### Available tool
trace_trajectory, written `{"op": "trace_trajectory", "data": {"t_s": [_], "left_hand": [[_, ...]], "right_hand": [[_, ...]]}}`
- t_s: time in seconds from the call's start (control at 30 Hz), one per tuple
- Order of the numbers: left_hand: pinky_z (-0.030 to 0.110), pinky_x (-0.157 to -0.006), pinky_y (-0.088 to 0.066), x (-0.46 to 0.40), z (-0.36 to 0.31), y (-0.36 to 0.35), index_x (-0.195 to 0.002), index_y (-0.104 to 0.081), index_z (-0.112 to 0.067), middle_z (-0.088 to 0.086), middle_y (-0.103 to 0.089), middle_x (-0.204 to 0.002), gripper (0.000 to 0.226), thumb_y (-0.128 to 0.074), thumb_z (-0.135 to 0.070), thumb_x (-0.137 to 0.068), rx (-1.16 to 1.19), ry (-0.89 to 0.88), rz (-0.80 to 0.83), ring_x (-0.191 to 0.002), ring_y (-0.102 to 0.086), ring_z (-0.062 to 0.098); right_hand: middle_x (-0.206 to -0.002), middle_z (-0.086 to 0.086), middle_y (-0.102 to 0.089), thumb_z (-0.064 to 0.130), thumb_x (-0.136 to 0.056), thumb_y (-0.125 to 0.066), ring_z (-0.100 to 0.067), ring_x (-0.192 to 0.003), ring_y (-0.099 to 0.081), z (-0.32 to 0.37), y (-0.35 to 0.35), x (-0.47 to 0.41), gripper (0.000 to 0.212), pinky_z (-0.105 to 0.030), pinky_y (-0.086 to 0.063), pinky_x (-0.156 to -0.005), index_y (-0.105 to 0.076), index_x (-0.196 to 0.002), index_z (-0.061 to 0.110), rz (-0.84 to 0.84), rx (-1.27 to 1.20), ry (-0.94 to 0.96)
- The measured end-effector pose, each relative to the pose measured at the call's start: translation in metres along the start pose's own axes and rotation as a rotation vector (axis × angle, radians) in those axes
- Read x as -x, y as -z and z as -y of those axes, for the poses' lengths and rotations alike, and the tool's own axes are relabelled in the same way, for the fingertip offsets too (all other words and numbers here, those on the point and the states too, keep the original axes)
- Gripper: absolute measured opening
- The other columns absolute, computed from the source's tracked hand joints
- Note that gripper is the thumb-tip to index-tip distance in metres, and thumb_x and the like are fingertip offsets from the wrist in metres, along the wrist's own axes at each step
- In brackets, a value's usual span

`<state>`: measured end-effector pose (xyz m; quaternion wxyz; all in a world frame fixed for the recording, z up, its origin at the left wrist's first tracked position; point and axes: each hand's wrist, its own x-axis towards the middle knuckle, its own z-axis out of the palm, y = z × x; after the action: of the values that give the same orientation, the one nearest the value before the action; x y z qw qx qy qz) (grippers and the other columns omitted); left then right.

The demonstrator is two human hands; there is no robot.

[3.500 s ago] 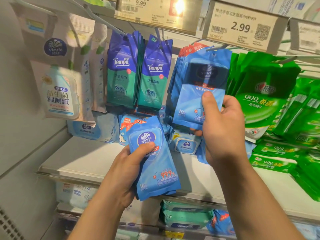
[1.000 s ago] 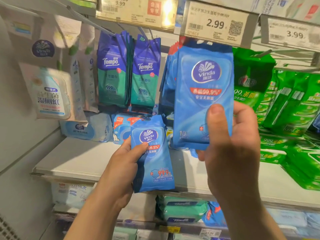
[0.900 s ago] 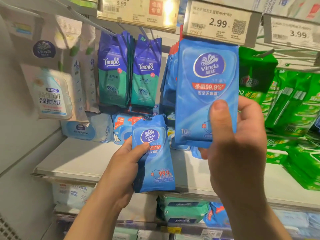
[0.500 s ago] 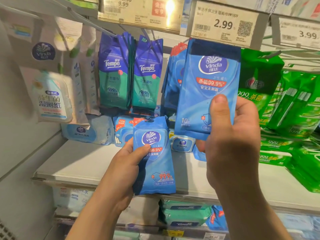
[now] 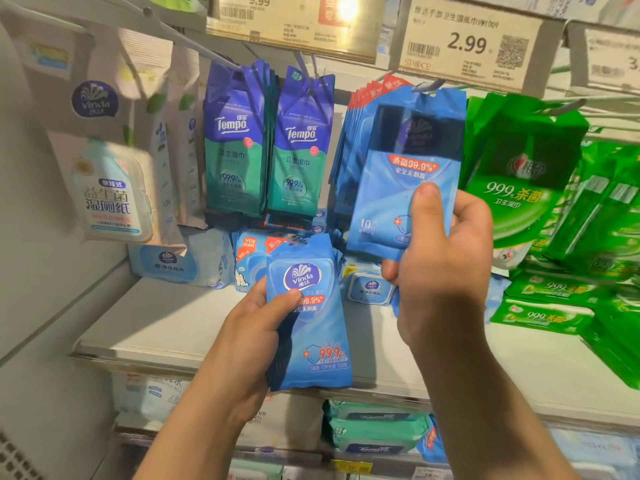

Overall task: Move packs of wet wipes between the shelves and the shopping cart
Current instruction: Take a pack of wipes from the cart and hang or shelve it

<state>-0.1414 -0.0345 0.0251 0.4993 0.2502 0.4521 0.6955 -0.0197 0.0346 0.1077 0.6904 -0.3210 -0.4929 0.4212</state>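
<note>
Blue Vinda wipes pack [image 5: 403,188] stands upright, long axis vertical, top at the hanging row beneath the 2.99 price tag [image 5: 464,46], pinched by the right hand [image 5: 440,261]. The left hand [image 5: 252,337] grips a second blue pack [image 5: 311,327], upright, slightly tilted, before the white shelf [image 5: 166,327].

I read "Vinda" and "99.9%" on the lower blue wipes pack [image 5: 308,317]; "Tempo" on two hanging packs [image 5: 266,143]; "2.99" on the price tag [image 5: 467,46]; "999" on green packs [image 5: 519,188].
</note>
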Motion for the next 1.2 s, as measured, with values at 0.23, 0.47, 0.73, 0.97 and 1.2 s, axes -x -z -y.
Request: {"op": "trace_trajectory", "data": {"t_s": [0.23, 0.47, 0.73, 0.97, 1.2], "left_hand": [[0.034, -0.059, -0.060, 0.004, 0.001, 0.001, -0.112, -0.070, -0.016, 0.009, -0.079, -0.099, 0.020, -0.054, -0.011, -0.100, 0.008, 0.007, -0.007, -0.075, -0.074, 0.021], [0.034, -0.063, -0.061, 0.008, 0.002, 0.002, -0.107, -0.070, -0.017, 0.009, -0.080, -0.100, 0.017, -0.055, -0.012, -0.100, -0.004, 0.011, -0.032, -0.075, -0.074, 0.021], [0.032, -0.058, -0.058, 0.012, 0.006, -0.001, -0.110, -0.069, -0.016, 0.008, -0.080, -0.097, 0.017, -0.055, -0.012, -0.101, 0.001, 0.019, -0.029, -0.073, -0.074, 0.019], [0.030, -0.054, -0.058, 0.015, 0.005, -0.001, -0.109, -0.069, -0.015, 0.008, -0.079, -0.095, 0.017, -0.055, -0.010, -0.100, 0.000, 0.003, -0.024, -0.072, -0.074, 0.018], [0.033, -0.063, -0.060, 0.014, 0.007, 0.005, -0.111, -0.071, -0.017, 0.009, -0.079, -0.103, 0.018, -0.057, -0.010, -0.100, -0.050, -0.038, -0.041, -0.079, -0.074, 0.021]], "right_hand": [[-0.087, 0.004, -0.066, 0.046, -0.095, -0.058, -0.017, -0.067, -0.064, -0.019, -0.014, -0.019, 0.020, -0.040, -0.056, -0.057, -0.046, -0.097, 0.030, 0.018, 0.130, 0.057], [-0.096, 0.003, -0.066, 0.066, -0.081, -0.049, -0.035, -0.082, -0.068, -0.033, -0.021, -0.021, 0.032, -0.057, -0.057, -0.074, -0.043, -0.094, 0.038, -0.012, 0.271, 0.132], [-0.073, -0.003, -0.056, 0.035, -0.102, -0.057, -0.023, -0.047, -0.045, -0.033, -0.026, -0.030, 0.015, -0.023, -0.037, -0.039, -0.053, -0.093, 0.023, -0.038, 0.062, -0.114], [-0.064, -0.004, -0.047, 0.037, -0.100, -0.060, -0.014, -0.038, -0.038, -0.035, -0.027, -0.035, 0.029, -0.024, -0.034, -0.041, -0.045, -0.085, 0.018, -0.049, -0.049, -0.315], [-0.090, -0.008, -0.055, 0.027, -0.102, -0.058, -0.019, -0.057, -0.061, -0.039, -0.016, -0.025, 0.014, -0.029, -0.050, -0.053, -0.057, -0.094, 0.015, 0.020, -0.213, -0.593]]}}
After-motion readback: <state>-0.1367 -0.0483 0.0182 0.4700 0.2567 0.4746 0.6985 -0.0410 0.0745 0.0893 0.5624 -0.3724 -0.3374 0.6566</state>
